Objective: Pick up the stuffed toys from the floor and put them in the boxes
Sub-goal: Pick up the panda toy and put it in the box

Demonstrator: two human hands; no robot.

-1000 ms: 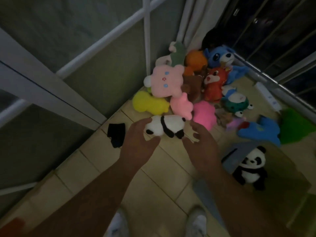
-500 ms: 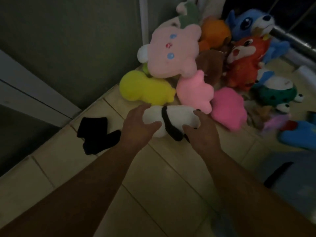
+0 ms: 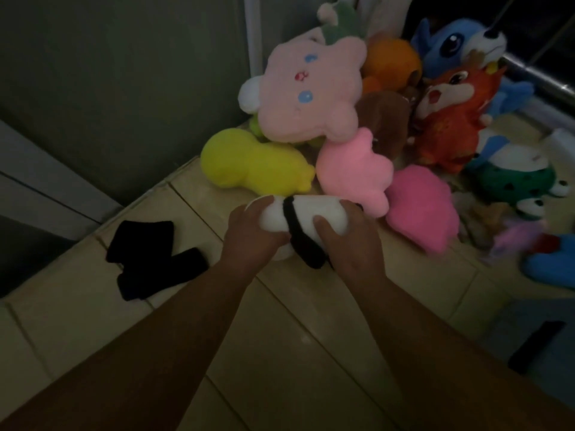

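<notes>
Head view:
- The left hand (image 3: 249, 234) and the right hand (image 3: 351, 244) both grip a small soft white plush panda with a black band across its body (image 3: 311, 213).
- The left fingers (image 3: 261, 204) curl over the panda's white end. The right thumb (image 3: 323, 226) presses into its near side, with the other right fingers wrapped round the far end.
- The panda lies sideways between the two palms, over the pale tiled floor (image 3: 280, 353). Whether it is clear of the tiles cannot be told.
- Just beyond the left fingertips lies a rounded bright yellow plush toy (image 3: 249, 164).
- Just beyond the right fingers sits a small light pink plush toy (image 3: 351, 169), touching a flat magenta plush toy (image 3: 423, 213) to their right.
- Further past the fingers, a large pale pink plush with blue eyes (image 3: 311, 91) leans on the heap, with a brown plush (image 3: 385, 119), an orange-red fox plush (image 3: 451, 119) and a blue big-eyed plush (image 3: 451, 45) beside it.
- Left of the left hand, apart from it, a crumpled black cloth (image 3: 152, 259) lies on the tiles.
</notes>
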